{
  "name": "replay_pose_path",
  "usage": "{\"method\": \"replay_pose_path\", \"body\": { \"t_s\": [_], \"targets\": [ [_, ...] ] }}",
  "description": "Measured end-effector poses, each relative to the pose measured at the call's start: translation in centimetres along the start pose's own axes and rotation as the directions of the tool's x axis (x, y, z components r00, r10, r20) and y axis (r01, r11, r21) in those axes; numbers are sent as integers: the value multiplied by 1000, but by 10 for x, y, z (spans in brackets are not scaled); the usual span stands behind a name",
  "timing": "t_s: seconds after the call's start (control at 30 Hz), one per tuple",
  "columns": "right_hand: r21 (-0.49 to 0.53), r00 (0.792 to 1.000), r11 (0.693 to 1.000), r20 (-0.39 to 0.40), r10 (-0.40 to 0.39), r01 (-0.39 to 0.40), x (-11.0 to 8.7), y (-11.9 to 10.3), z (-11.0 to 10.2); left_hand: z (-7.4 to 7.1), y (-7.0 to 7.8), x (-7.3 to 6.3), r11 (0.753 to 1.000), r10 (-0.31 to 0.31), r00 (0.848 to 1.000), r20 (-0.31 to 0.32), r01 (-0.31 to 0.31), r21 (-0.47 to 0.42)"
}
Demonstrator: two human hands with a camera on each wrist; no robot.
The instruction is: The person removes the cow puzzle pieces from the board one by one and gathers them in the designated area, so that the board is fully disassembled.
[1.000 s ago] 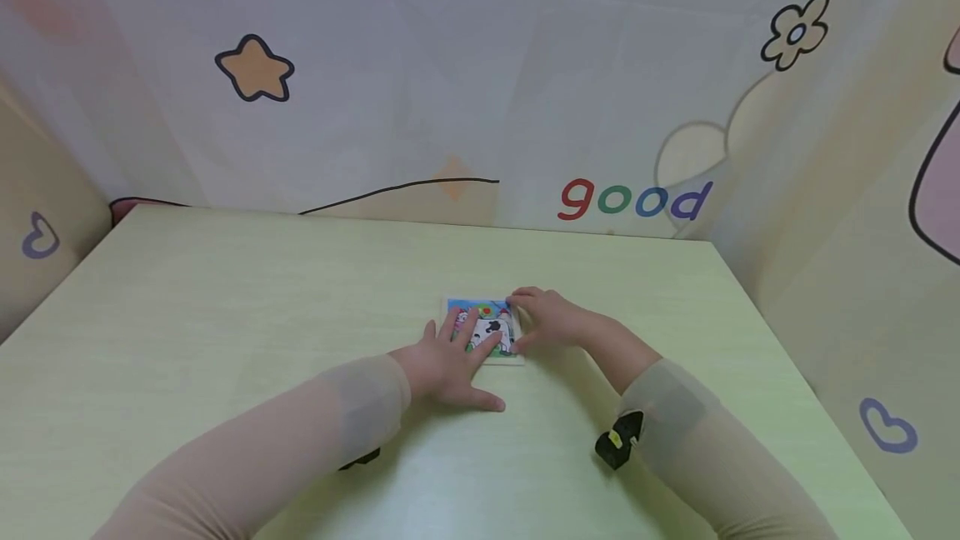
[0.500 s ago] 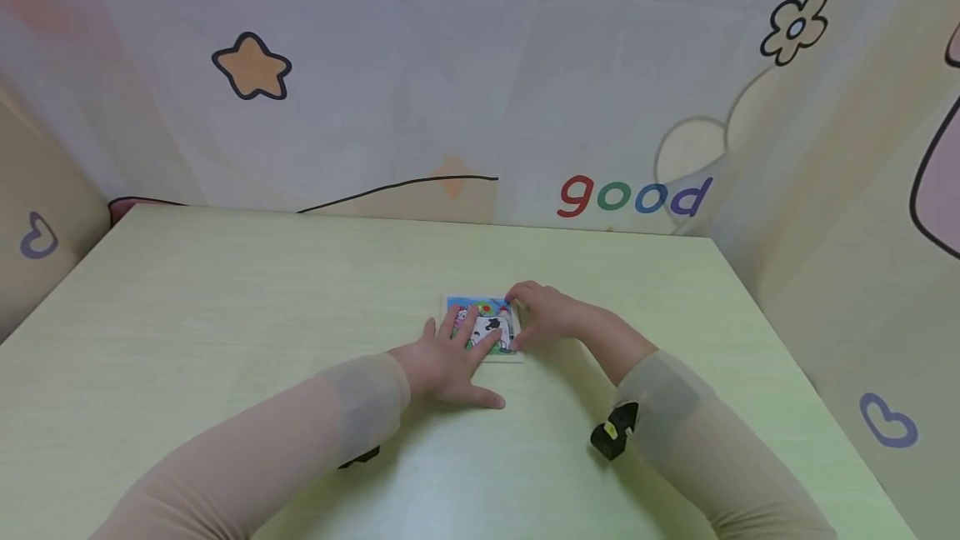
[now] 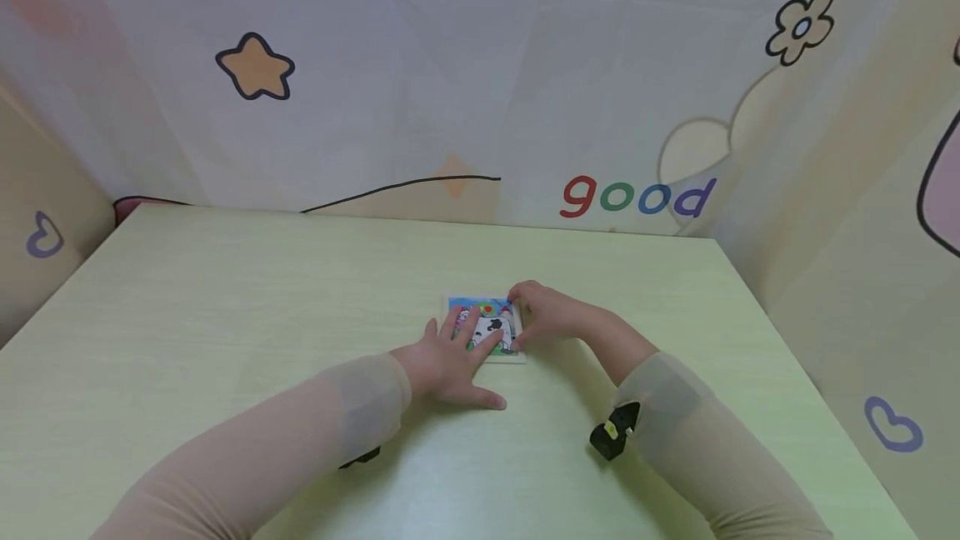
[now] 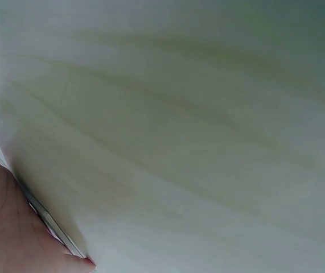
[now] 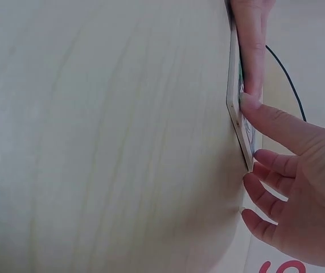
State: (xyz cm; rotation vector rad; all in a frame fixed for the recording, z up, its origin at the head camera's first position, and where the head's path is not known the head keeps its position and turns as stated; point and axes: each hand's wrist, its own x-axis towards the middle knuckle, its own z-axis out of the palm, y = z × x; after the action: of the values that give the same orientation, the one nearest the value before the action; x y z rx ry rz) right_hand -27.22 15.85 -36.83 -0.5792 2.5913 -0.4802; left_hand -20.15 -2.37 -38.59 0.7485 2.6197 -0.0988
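A small wooden picture puzzle (image 3: 492, 325) with a cow on it lies flat on the table in the head view, inside a pale border. My left hand (image 3: 453, 367) rests palm down over its left and near part, fingers straight and spread, covering some of the picture. At the right side is my right hand (image 3: 551, 315), thumb near the close corner and index finger at the far corner, gripping that edge. In the right wrist view the thumb (image 5: 270, 122) touches the puzzle's face and the other fingers curl by its edge. The left wrist view shows only the puzzle's edge (image 4: 51, 224) beside the palm.
The pale wooden table (image 3: 247, 290) spreads around both hands. A printed cloth wall (image 3: 390, 90) stands behind it, with side walls left and right. A black wrist camera (image 3: 615, 432) hangs under the right sleeve.
Both hands and the puzzle keep their places. The view shifts slightly; the right forearm has moved very slightly.
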Motion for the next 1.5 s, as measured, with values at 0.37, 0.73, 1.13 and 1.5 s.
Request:
{"method": "replay_pose_path", "body": {
  "t_s": [0.37, 0.73, 1.13, 1.5],
  "targets": [
    [18, 1000, 1000, -20, 14, -13, -2, -2, 0, -2, 1, -1, 1000, -5, 1000, 4, 5, 0],
    [23, 999, 1000, -41, -13, 14, -4, -10, 3, -1, 1, 1, 1000, -6, 1000, 2, 6, 3],
    [-128, 999, 992, -38, -15, 10, 0, -5, 6, -2, 0, -1, 1000, -4, 1000, 1, 4, 20],
    [-102, 999, 995, -52, -17, 12, 1, -7, 4, -1, 0, -1, 1000, 0, 1000, -3, 0, 13]
  ]
}}
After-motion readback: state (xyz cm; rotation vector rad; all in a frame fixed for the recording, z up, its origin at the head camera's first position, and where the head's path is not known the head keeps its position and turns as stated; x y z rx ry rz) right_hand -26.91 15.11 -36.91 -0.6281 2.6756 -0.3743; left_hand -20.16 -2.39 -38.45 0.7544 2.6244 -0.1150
